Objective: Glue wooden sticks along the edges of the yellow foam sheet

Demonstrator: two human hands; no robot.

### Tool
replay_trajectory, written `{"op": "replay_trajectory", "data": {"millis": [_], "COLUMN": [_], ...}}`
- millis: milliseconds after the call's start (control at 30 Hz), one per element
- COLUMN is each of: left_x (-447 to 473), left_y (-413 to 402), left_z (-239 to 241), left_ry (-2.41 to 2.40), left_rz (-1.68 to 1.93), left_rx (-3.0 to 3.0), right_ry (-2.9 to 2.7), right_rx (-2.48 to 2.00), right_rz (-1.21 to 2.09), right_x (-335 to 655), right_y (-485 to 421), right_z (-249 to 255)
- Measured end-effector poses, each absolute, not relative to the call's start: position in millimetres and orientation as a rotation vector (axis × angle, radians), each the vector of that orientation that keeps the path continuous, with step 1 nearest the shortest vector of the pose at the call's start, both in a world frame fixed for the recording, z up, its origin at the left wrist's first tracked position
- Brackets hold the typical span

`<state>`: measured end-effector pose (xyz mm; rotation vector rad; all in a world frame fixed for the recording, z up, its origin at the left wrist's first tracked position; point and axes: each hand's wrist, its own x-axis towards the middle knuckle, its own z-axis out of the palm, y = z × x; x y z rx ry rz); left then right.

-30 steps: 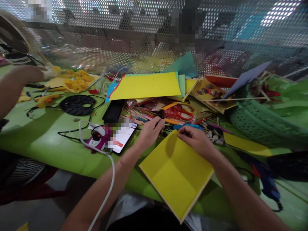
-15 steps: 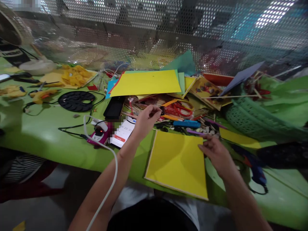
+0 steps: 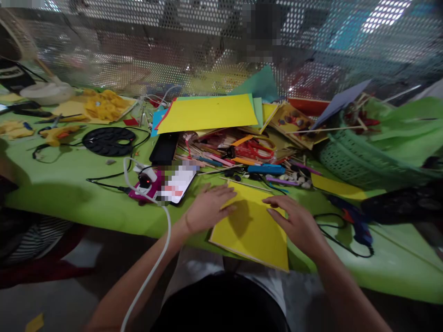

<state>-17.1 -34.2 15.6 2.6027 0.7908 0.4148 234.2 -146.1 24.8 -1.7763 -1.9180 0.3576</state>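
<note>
A yellow square board (image 3: 256, 235) edged with thin wooden sticks lies at the front edge of the green table. Over its upper left side is my left hand (image 3: 213, 208), palm down with fingers stretched out. My right hand (image 3: 292, 216) reaches over the upper right side, thumb and forefinger apart and nothing visible between them. Along the board's far edge lies a thin wooden stick (image 3: 249, 185). Whether the fingertips press on the board, I cannot tell.
Behind the board are a blue cutter (image 3: 266, 169), pebbles (image 3: 301, 180), red-handled scissors (image 3: 259, 146) and coloured paper (image 3: 211, 113). A phone (image 3: 180, 184) and a pink power strip (image 3: 147, 186) with cables lie left. A glue gun (image 3: 360, 226) and a green basket (image 3: 363, 159) stand right.
My left hand has come down from the pile of sticks to the board, its fingers opening out. My right hand has moved inward from the far right corner. A stick now shows along the far edge.
</note>
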Motion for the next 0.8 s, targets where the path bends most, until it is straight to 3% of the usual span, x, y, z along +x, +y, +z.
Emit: {"op": "replay_trajectory", "data": {"millis": [400,800], "left_x": [-42.3,-40.9], "left_y": [-89.9,-86.7], "left_z": [-3.6,-3.0], "left_ry": [0.819,0.798], "left_rz": [0.341,0.347], "left_rx": [2.729,2.671], "right_ry": [-2.166,-1.891], "right_rx": [-1.680,-1.844], "right_rz": [0.548,0.724], "right_x": [184.2,172.9], "right_y": [-56.8,-37.8], "right_z": [37.7,9.8]}}
